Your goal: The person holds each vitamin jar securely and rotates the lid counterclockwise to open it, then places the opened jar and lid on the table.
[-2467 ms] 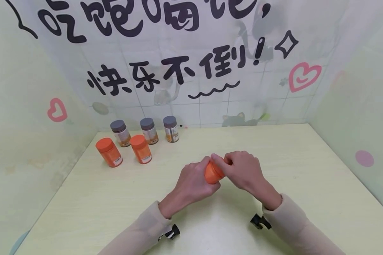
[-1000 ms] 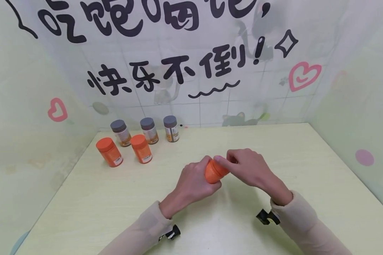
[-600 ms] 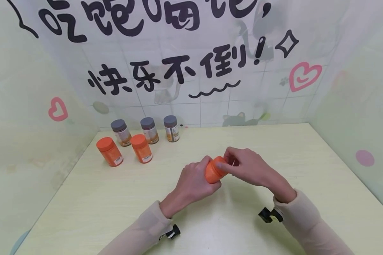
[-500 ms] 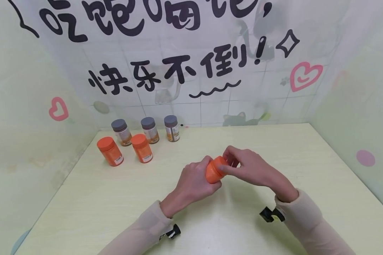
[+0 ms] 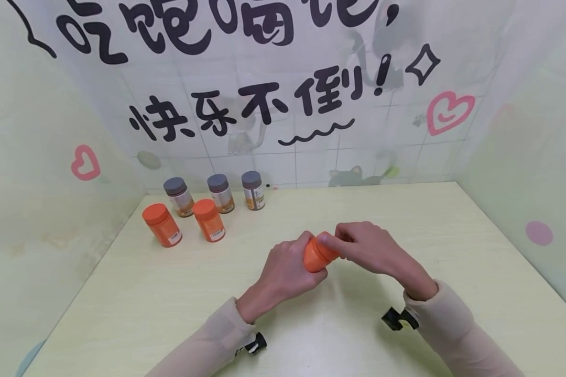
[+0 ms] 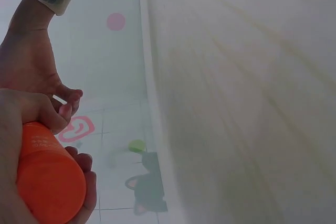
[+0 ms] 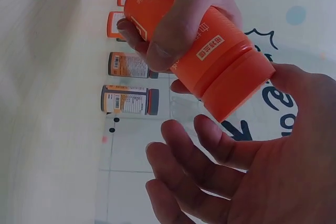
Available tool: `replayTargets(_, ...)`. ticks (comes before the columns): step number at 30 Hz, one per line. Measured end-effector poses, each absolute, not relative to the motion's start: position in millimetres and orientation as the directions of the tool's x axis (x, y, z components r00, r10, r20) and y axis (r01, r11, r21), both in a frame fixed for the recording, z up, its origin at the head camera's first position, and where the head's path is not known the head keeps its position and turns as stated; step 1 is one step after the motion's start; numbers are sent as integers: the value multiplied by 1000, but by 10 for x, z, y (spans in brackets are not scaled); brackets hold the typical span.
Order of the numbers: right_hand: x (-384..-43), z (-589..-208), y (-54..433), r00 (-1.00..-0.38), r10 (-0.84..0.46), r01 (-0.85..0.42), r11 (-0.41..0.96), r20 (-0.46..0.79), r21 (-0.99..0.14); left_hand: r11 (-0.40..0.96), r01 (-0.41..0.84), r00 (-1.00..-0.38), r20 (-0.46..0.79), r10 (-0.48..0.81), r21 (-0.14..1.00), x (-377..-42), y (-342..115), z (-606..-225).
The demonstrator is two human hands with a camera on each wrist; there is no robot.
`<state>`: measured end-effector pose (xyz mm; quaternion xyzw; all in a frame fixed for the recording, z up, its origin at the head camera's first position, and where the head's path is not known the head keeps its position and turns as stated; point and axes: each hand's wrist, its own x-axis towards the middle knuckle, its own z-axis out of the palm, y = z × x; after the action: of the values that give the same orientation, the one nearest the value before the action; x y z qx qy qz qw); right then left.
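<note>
In the head view my left hand (image 5: 287,267) grips an orange pill bottle (image 5: 314,256) above the table, tilted with its cap end toward the right. My right hand (image 5: 372,248) is at that end, its thumb lying on the orange cap (image 7: 239,85). The right wrist view shows thumb and index finger at opposite edges of the cap, the other fingers loosely curled beside it. The cap sits on the bottle, with a groove below it. Left fingers wrap round the printed body. From the left wrist, the bottle's round base (image 6: 51,187) faces the camera.
Two orange bottles (image 5: 164,230) (image 5: 210,225) stand at the table's back left. Behind them are three grey-capped bottles (image 5: 181,203) (image 5: 222,200) (image 5: 253,195). A printed backdrop (image 5: 311,157) rises along the table's back edge. Side walls (image 5: 523,173) flank the pale tabletop (image 5: 429,225).
Since the oldest frame my right hand has shifted right. About half a second ago its fingers spread away from the cap; now they are closer round it. My left hand stays nearly still.
</note>
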<state>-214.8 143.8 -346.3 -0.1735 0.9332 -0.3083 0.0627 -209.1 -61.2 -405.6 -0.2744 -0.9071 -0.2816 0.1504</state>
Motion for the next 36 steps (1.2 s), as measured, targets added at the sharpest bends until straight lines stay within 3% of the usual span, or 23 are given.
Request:
replayTargets(12, -2150, -3454, 1433, -916, -401, -309, 715, -6, -627, 692, 593, -793, 449, 413, 411, -2082, -627, -4058)
replayTargets(20, -2163, -3450, 1465, -844, -536, -372, 563, 17, -738, 692, 595, -790, 455, 411, 409, -2089, -629, -4049)
replayTargets(25, -2155, -3433, 1484, -814, -580, -419, 551, 29, -722, 699, 595, -789, 454, 414, 398, -2088, -632, -4051)
replayTargets(36, -2148, -3414, 1429, -946, -324, -227, 700, -18, -677, 687, 597, -791, 446, 419, 414, -2080, -617, -4058)
